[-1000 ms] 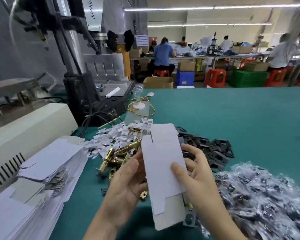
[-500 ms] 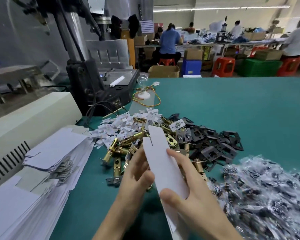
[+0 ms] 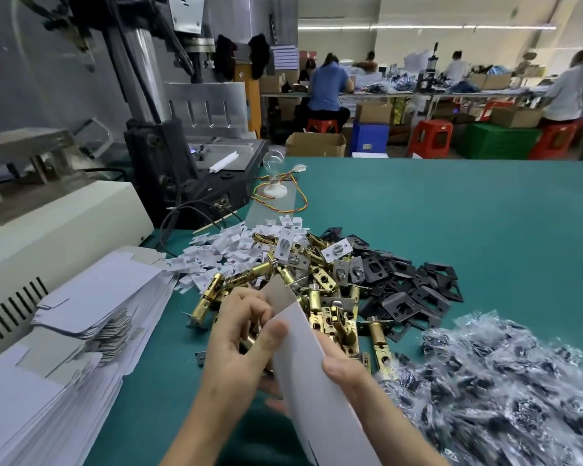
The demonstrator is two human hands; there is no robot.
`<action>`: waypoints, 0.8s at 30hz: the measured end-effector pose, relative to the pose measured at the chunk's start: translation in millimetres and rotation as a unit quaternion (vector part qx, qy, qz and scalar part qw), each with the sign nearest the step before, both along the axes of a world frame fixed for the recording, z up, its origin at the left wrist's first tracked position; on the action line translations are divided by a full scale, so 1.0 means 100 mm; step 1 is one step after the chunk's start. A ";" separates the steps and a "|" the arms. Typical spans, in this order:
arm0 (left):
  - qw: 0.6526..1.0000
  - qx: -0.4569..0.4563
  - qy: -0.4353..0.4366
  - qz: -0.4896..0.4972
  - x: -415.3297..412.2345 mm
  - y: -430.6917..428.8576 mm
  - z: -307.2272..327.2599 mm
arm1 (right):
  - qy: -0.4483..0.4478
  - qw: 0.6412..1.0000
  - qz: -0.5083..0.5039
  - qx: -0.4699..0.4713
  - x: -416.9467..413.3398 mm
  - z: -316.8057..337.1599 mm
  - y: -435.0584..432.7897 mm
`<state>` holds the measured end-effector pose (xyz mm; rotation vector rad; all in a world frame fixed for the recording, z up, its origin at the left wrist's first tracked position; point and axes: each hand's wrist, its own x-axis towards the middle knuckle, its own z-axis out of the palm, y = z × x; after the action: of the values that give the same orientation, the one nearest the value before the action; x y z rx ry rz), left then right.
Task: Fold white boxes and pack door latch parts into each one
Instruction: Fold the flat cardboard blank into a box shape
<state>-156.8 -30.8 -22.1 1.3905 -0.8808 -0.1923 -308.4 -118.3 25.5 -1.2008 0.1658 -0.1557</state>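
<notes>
I've got the flat box (image 3: 303,351) up off the desk (image 3: 451,230) just over the latches (image 3: 317,297), left hand (image 3: 239,334) pinching its edge, right hand (image 3: 344,368) gripping the side, so I reckon a crooked squeeze creases it or drops it in the pile

A white box (image 3: 305,364), half folded and tilted, is pinched between the left fingers (image 3: 276,334) and the right fingers (image 3: 342,366). Just beyond them lie piled brass latch bolts (image 3: 320,297), with black plates (image 3: 414,287) further right.
</notes>
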 end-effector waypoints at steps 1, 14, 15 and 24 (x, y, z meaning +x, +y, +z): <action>1.000 -0.002 -0.011 0.010 0.00 0.00 0.00 | -0.015 0.998 -0.038 0.042 -0.05 0.03 -0.01; 0.993 0.054 0.073 -0.073 -0.19 -0.08 -0.06 | -0.031 0.977 -0.124 0.169 -0.05 -0.18 -0.20; 0.993 0.053 0.073 -0.076 -0.20 -0.08 -0.05 | -0.035 0.979 -0.132 0.153 -0.03 -0.19 -0.20; 0.996 -0.015 0.085 -0.027 -0.16 -0.06 -0.04 | -0.089 0.973 -0.205 0.058 0.10 -0.31 -0.18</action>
<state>-172.4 -37.0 -26.4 1.3019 -0.7780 -0.3321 -298.4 -136.4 -5.1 -1.0187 0.2609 -0.6066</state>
